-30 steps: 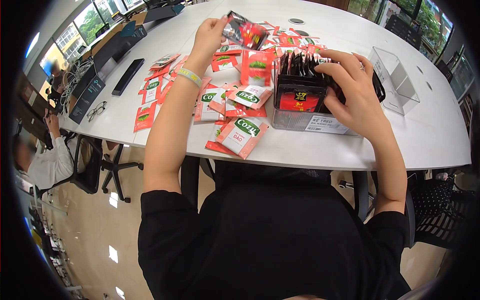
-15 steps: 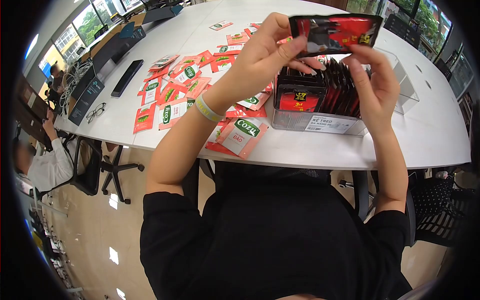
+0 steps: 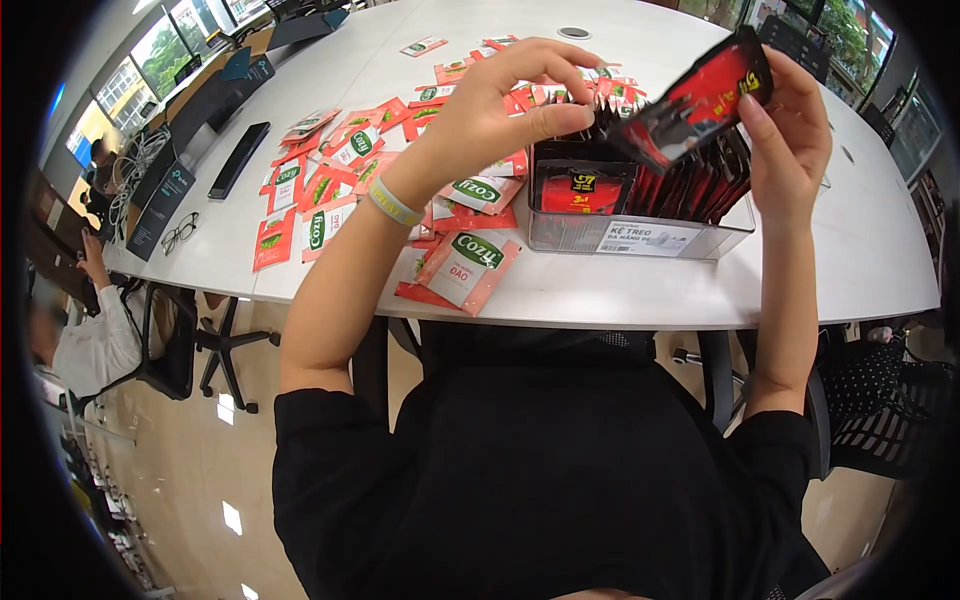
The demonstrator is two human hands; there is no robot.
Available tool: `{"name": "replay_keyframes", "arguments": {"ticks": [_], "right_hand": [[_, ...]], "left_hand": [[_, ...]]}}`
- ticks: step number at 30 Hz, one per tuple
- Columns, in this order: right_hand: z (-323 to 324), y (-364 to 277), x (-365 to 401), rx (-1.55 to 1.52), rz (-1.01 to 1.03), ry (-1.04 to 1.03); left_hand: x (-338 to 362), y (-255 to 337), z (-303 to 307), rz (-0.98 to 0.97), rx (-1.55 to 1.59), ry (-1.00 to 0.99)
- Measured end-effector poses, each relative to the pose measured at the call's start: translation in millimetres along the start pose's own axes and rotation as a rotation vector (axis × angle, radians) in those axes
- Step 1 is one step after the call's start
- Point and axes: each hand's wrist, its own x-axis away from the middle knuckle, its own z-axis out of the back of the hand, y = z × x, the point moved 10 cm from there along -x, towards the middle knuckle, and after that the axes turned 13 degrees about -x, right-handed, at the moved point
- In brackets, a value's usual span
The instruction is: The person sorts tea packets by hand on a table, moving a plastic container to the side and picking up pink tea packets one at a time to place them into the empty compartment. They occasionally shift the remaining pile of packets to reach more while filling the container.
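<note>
My right hand pinches a black and red G7 coffee sachet by its right end, holding it tilted above a clear plastic organizer box. Black and red coffee sachets stand packed upright in the box's right part, and another G7 sachet faces forward at its front left. Over the box's left side hangs my left hand, its fingers curled but apart with nothing visible between them. Left of the box lie several loose red and white Cozy tea sachets, partly overlapping.
A black phone and eyeglasses lie at the left of the white table. Behind them are cardboard boxes and a cable bundle. A seated person is at the far left.
My left hand has let go of the coffee sachet and moved left. The sachet, now only in my right hand, has tilted with its left end down, and my right hand has shifted right.
</note>
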Motion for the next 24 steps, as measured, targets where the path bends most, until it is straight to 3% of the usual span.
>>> {"name": "replay_keyframes", "arguments": {"ticks": [4,10,12,14,15,24], "right_hand": [[8,-6,-1,0.064,-0.030,-0.096],[-16,4,6,0.152,-0.134,-0.194],[-36,-2,7,0.299,-0.025,-0.258],[-59,0,12,0.413,-0.078,-0.372],[-72,-3,17,0.464,0.031,-0.439],[-106,21,37,0.440,-0.114,-0.581]], "left_hand": [[4,-9,-3,0.086,-0.204,-0.049],[1,1,-8,0.033,-0.178,-0.074],[2,-1,-10,0.024,-0.170,-0.075],[2,-2,-10,0.015,-0.166,-0.072],[2,-1,-10,0.013,-0.177,-0.069],[3,-14,-11,0.081,-0.191,-0.075]]}}
